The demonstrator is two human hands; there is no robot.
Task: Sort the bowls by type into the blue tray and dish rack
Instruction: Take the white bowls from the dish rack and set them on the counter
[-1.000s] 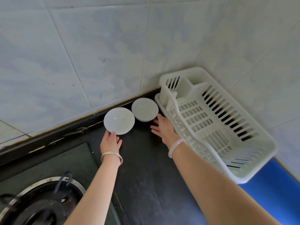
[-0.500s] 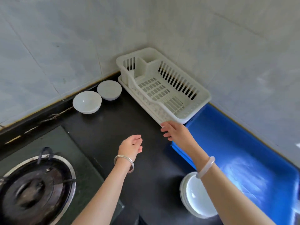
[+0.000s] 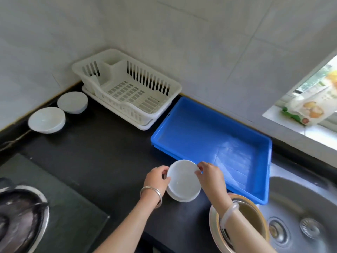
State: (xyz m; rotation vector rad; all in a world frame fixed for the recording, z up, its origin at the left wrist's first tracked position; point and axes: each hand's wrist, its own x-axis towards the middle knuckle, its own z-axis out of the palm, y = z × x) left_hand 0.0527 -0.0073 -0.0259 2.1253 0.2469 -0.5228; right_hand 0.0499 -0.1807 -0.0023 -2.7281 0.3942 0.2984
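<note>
Sorting has barely started, judging by the layout. The dish rack in the back corner holds no bowls, and the blue tray beside it on the counter holds none either.

Current step looks like the first pick. Both hands are on the white bowl stack, which sits on the counter at the tray's near-left corner, touching or just beside its rim. The left hand has its grip closed on the stack's left rim, fingers curled over the edge. The right hand pinches the right rim, thumb and fingertips on it. The top bowl sits slightly offset from the ones beneath; can't tell if it is lifted clear.

Left to do, all unsorted:
- the stack in hand
- two white bowls against the back wall, left of the rack: far bowl and near bowl, just beside each other
- a metal-rimmed bowl with brown inside at the front edge, partly hidden under the right forearm; may be a nested set, can't tell

Can't tell which type goes to which container.

Writing: a printed food packet leans on the window sill, with a yellow-orange picture; its text is too blurred to read. No brand or label visible on the bowls, rack or tray.
</note>
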